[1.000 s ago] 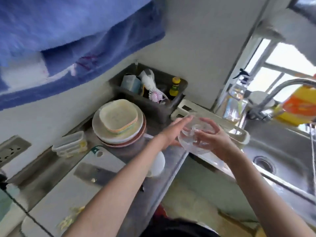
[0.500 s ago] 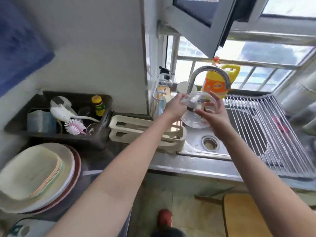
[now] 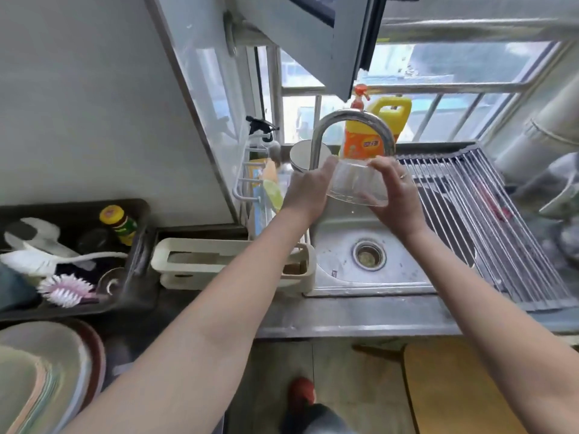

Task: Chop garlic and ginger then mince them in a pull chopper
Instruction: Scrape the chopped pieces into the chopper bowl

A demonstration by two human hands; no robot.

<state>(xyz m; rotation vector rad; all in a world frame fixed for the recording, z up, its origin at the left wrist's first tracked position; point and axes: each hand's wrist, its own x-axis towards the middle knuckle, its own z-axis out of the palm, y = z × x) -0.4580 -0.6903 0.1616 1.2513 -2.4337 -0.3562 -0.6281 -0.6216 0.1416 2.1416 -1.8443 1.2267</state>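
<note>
Bowl: clear chopper bowl [image 3: 357,184], mouth-up half a second earlier, was inverted over sink [image 3: 338,264].
Grip: left hand [image 3: 308,191] and right hand [image 3: 396,192] clasped its sides.
Meaning: likely draining after rinse; mincing not begun.

plates [image 3: 44,371]: stack at 8 o'clock, blurred, cut by the left and bottom edges
left hand [image 3: 305,191]: fingertips hidden behind the clear bowl [image 3: 357,186]
faucet [image 3: 316,142]: spout end hidden behind the bowl
items at 3 o'clock: blurred, cannot tell what they are
</note>
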